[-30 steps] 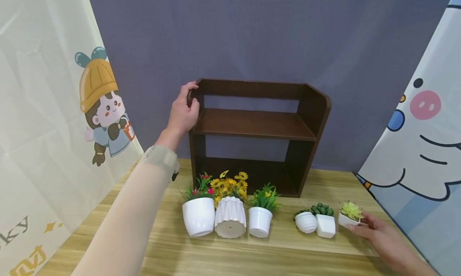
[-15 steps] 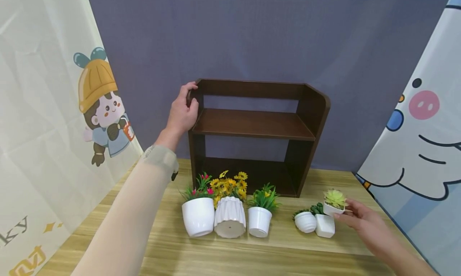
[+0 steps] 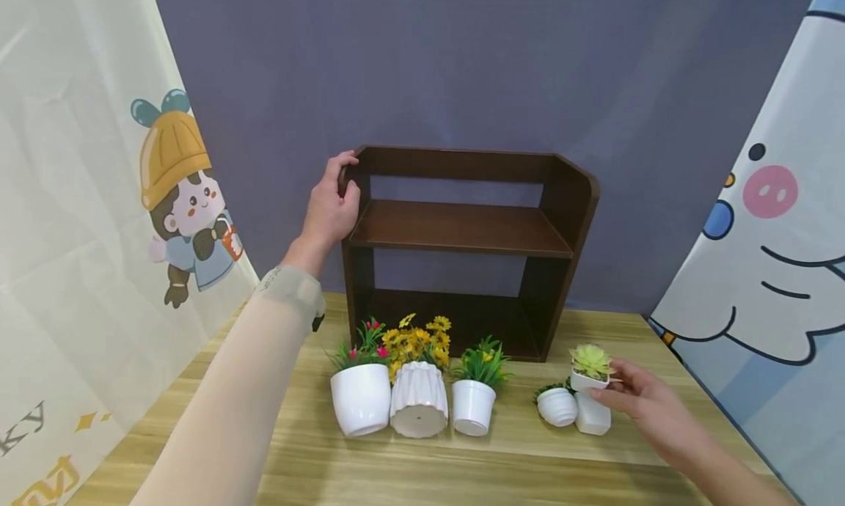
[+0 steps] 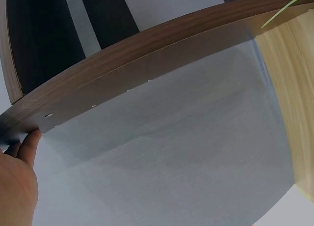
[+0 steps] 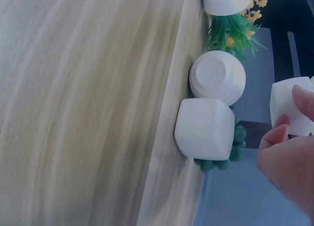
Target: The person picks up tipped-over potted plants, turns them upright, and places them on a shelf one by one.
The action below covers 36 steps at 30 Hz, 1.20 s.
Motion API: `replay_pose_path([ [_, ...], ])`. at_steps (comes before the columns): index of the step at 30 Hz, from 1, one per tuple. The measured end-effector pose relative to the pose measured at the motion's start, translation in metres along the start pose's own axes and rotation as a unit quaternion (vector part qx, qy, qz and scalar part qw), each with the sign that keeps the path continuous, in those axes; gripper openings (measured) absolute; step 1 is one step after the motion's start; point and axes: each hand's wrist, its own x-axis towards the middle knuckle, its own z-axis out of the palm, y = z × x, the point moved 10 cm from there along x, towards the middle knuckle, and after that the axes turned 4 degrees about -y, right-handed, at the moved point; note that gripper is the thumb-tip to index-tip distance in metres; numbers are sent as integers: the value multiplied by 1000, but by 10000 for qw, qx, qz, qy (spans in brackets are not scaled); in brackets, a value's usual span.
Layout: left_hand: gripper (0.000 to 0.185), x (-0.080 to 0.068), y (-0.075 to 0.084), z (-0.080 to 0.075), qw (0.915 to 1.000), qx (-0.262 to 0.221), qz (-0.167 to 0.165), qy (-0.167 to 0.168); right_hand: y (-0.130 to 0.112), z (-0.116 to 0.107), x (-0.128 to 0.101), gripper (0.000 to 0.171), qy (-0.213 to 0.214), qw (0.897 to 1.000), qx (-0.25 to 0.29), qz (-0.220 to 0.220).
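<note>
Head view: the right hand (image 3: 653,411), nearer, pinches the potted pale-green succulent (image 3: 590,363), roughly upright, clear of the square white pot (image 3: 593,415) and right of the dark shelf (image 3: 455,227), whose left side the left hand (image 3: 331,207) grips.

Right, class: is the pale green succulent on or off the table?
Off: the right hand pinches its white pot, which the right wrist view shows clear of the wood-grain tabletop.

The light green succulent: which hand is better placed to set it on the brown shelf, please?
Probably the right hand: it holds the light green succulent, raised above the table, while the left hand grips the brown shelf.
</note>
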Motion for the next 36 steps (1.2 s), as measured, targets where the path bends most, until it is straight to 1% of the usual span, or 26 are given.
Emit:
replay_pose_path([
  [4,43,-1,0,-1,10000,-12,32,20,-9,6,2,88,-64,9999,-131,-45],
  [6,43,-2,0,-1,10000,-22,38,16,-16,11,4,90,-122,9998,-109,-106],
  [11,44,-2,0,-1,10000,-42,31,49,-45,31,12,88,-303,9988,251,-276],
  [14,44,-2,0,-1,10000,-44,24,75,-66,40,17,89,-310,9981,274,-463],
  [18,43,-2,1,-1,9999,-46,27,90,-98,53,27,83,-345,9949,303,-893],
  [21,43,-2,1,-2,9999,-65,12,98,-124,62,37,73,-390,9912,380,-1207],
  [23,43,-2,1,-2,9999,-79,-10,90,-138,65,43,70,-368,9896,340,-1346],
  [29,44,-2,0,-1,10000,-69,-32,53,-171,76,55,69,-390,9864,279,-1572],
  [36,45,-4,4,-2,10000,-42,32,55,-194,83,64,64,-464,9839,369,-1683],
])
